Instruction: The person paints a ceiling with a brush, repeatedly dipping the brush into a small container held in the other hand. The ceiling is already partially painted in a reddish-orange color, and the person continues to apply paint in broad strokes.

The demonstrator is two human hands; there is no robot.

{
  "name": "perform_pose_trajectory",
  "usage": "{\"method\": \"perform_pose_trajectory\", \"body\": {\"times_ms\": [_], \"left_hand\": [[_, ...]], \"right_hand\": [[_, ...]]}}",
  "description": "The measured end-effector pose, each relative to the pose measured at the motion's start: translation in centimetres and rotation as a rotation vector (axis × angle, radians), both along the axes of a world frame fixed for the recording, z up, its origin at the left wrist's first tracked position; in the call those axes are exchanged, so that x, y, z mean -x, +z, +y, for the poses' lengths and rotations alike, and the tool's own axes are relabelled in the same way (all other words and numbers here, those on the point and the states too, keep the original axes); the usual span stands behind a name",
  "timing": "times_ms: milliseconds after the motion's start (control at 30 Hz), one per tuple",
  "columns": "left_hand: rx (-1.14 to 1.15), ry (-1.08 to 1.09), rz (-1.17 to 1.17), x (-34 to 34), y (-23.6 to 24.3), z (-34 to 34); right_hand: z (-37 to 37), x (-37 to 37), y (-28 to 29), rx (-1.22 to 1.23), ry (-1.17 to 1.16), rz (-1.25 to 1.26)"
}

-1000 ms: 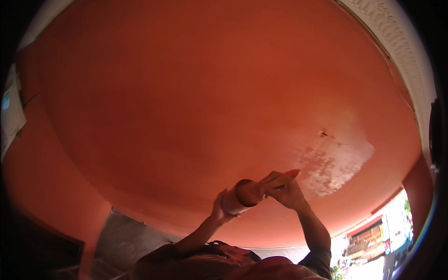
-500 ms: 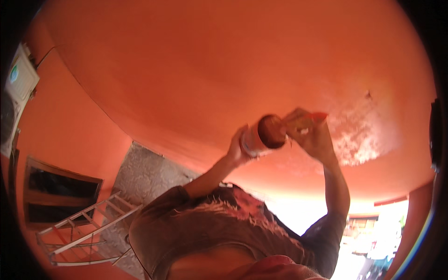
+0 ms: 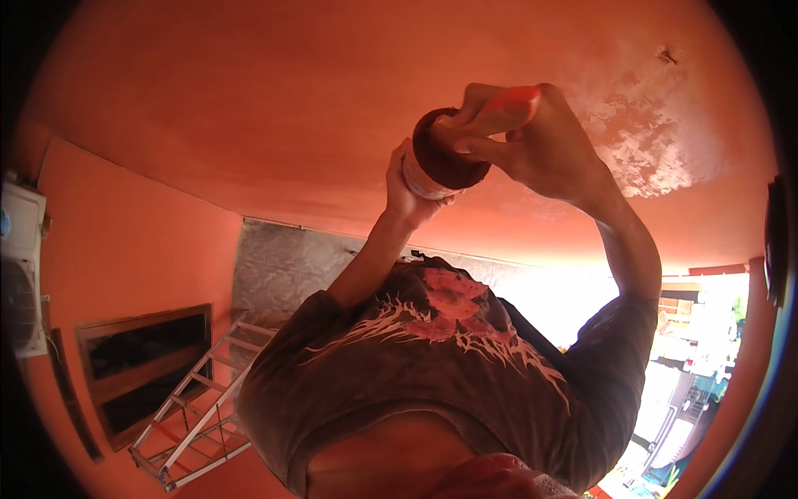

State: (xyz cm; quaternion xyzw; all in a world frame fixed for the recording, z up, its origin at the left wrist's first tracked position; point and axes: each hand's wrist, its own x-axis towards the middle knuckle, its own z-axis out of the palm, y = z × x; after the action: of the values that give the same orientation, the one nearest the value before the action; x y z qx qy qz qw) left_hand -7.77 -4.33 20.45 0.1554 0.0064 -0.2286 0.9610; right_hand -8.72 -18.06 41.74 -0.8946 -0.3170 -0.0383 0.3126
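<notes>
My left hand point(image 3: 401, 195) is wrapped round the side of a small round paint can point(image 3: 426, 185), its mouth tilted toward me and its inside dark reddish brown. In my right hand point(image 3: 555, 158) is a paintbrush, pinched by its handle point(image 3: 511, 108), which has a red rounded end. The brush's other end points into the mouth of the can. Its bristles are hidden by the can and my fingers. Both hands are raised in front of the orange wall point(image 3: 291, 108).
A pale, flaking patch point(image 3: 648, 145) marks the wall right of my hands. At the lower left stands a metal ladder point(image 3: 195, 407) by a dark-paned window frame point(image 3: 150, 358). A white air-conditioner unit point(image 3: 21, 266) hangs at the far left. Bright daylight opens at the lower right.
Both hands, with the can and the brush, appear higher in the picture. The brush is further into the can, and my view has shifted, bringing the wall patch higher.
</notes>
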Motion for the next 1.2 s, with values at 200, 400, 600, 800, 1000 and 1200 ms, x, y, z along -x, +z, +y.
{"method": "perform_pose_trajectory", "body": {"times_ms": [200, 400, 600, 800, 1000, 1200], "left_hand": [[0.02, -0.031, -0.083, -0.3, -1.2, 0.2], [0.007, 0.044, -0.036, -0.1, -1.1, 0.3], [0.039, 0.025, -0.071, -0.4, -1.9, 0.4], [0.027, 0.016, -0.078, -0.7, -2.4, 0.1], [0.058, -0.008, -0.099, -0.6, -2.4, 0.1], [0.021, -0.063, -0.074, -0.5, -2.4, 0.7]], "right_hand": [[0.6, -0.6, -1.1, 0.257, -0.064, 0.112], [0.9, -0.4, -2.5, 0.273, -0.038, -0.038], [1.2, -0.1, -2.8, 0.338, -0.064, -0.084], [0.1, -0.9, -4.0, 0.289, -0.11, -0.024], [-0.1, -1.0, -0.9, 0.056, -0.088, 0.018], [-0.3, -1.1, -0.3, 0.289, -0.116, -0.054]]}}
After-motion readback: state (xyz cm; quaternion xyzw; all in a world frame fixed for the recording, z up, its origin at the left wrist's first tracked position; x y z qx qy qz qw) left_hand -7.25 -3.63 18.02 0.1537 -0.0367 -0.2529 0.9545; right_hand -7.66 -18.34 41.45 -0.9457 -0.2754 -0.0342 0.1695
